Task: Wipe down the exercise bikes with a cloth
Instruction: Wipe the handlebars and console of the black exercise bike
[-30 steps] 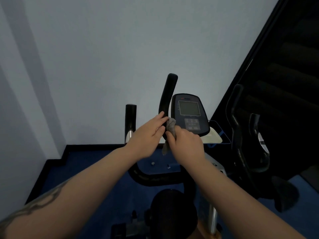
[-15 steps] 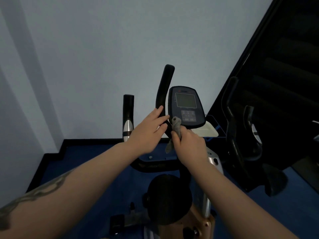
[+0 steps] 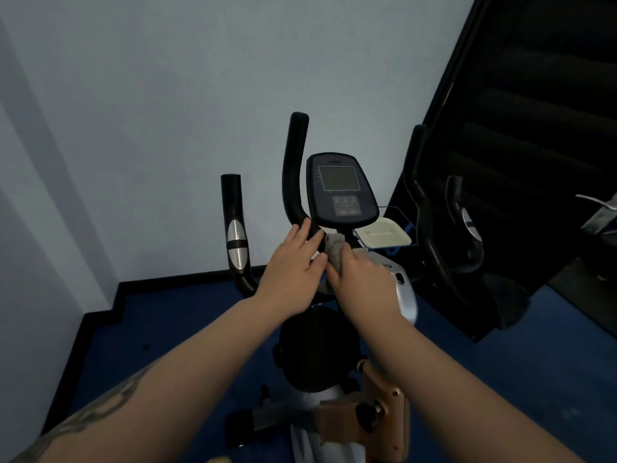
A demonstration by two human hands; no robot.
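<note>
right hand [image 3: 362, 284]: closed round a bunched grey cloth [image 3: 335, 250], which poked up past the knuckles and pressed against the bike just under the console [image 3: 342, 192].
left hand [image 3: 293, 270]: fingers loosely spread and laid flat on the lower bend of the tall black handlebar [image 3: 293, 168], thumb side touching the cloth hand; it gripped nothing that i could see.
cloth: sat between the two hands, directly below the console's bottom edge, against the stem. most of it was hidden in the fist.
bike: the near one, with its saddle [image 3: 317, 349] below both wrists; the shorter grip with the silver sensor pad [image 3: 235, 242] stood well to the left of the left hand.
second bike [image 3: 434, 228]: to the right of the right hand, dark, seemingly not reached yet.
white tray [image 3: 382, 237]: just right of the cloth hand, behind the console.
risk: i judged the buttons close enough above the cloth that an upward swipe could press them.
risk two: a wide stroke to the right might knock the tray.
risk three: the wadded cloth offered little face, so patches could be missed.
</note>
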